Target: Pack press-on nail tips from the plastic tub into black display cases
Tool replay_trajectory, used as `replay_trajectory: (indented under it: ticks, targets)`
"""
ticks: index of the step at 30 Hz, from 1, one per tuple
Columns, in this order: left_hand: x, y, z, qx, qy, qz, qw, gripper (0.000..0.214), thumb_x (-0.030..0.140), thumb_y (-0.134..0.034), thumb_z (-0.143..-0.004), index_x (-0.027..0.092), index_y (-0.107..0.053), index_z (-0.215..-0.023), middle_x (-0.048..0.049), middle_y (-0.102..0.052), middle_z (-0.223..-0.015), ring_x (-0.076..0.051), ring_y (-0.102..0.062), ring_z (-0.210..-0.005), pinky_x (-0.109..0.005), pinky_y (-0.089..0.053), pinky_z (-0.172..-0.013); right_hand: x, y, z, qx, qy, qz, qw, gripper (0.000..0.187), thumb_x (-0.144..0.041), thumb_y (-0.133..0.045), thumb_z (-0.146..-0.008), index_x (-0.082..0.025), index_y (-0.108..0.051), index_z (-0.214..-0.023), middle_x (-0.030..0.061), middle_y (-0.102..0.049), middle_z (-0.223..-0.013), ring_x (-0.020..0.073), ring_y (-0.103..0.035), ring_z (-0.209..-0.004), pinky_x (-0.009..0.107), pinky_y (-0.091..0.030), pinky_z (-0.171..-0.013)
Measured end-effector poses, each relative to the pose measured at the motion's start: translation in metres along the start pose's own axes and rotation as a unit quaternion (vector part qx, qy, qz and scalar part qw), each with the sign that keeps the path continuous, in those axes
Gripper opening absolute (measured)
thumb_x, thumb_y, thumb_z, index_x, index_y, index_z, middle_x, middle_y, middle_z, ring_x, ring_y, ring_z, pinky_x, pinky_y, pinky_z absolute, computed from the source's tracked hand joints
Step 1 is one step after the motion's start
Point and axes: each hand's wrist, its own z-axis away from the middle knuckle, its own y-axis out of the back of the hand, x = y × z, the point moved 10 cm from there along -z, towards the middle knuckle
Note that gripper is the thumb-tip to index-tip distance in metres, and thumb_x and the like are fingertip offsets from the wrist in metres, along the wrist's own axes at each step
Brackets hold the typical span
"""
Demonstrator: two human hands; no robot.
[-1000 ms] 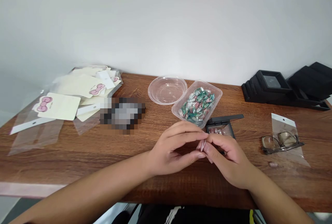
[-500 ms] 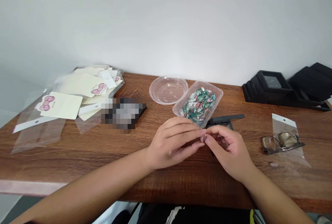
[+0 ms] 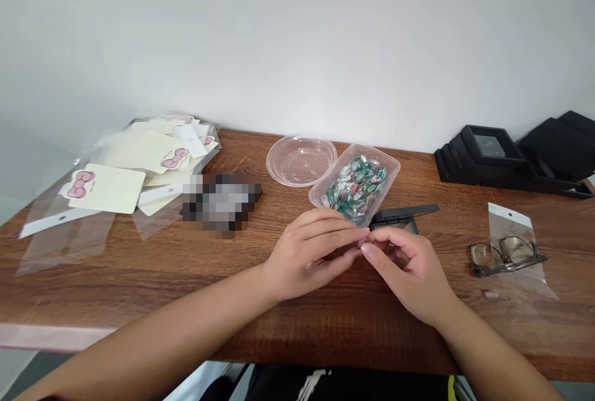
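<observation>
My left hand (image 3: 309, 258) and my right hand (image 3: 411, 274) meet fingertip to fingertip just above the wooden table (image 3: 139, 277). Both are closed in a pinch on the same small pink piece, which the fingers almost hide. Right behind the fingertips lies a small black case (image 3: 400, 216) with its lid open. Beyond that stands a clear rectangular tub (image 3: 356, 184) full of green, pink and white oval pieces.
A clear round lid (image 3: 301, 160) lies left of the tub. Cream cards with pink bows in clear sleeves (image 3: 116, 184) are piled at the far left. Glasses (image 3: 506, 253) rest on a plastic bag at the right, with black display boxes (image 3: 511, 153) behind them.
Both hands have shifted a little away from me, toward the tub, and now cover most of the black case. The pink piece, plainly visible between the fingertips before, is nearly hidden.
</observation>
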Motion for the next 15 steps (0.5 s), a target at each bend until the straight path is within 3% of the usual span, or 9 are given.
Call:
replay_trajectory:
  ticks: [8,15]
  targets:
    - [-0.0011,0.0014,-0.0016,0.006,0.018,0.027,0.999,0.025,0.017,-0.071,-0.091,0.019,-0.068,-0.116,-0.0043,-0.078,-0.093,-0.016,-0.072,-0.084,-0.032,-0.060,-0.082,-0.0029,0.0009,-0.0004,0.003,0.009,0.000,1.000,0.020,-0.035,-0.063,-0.091,-0.018,-0.069,-0.082,0.0027,-0.070,-0.074,0.0129,-0.061,-0.063,0.022,-0.050,-0.052]
    - [-0.0062,0.0046,-0.0011,0.021,0.056,0.080,0.995,0.032,0.014,-0.077,-0.086,0.016,-0.068,-0.117,-0.0039,-0.077,-0.090,-0.016,-0.070,-0.085,-0.030,-0.057,-0.083,-0.0055,0.0010,-0.0012,-0.009,0.003,-0.079,0.997,0.020,-0.035,-0.064,-0.091,-0.018,-0.067,-0.082,0.0012,-0.065,-0.071,0.0097,-0.053,-0.056,0.020,-0.045,-0.047]
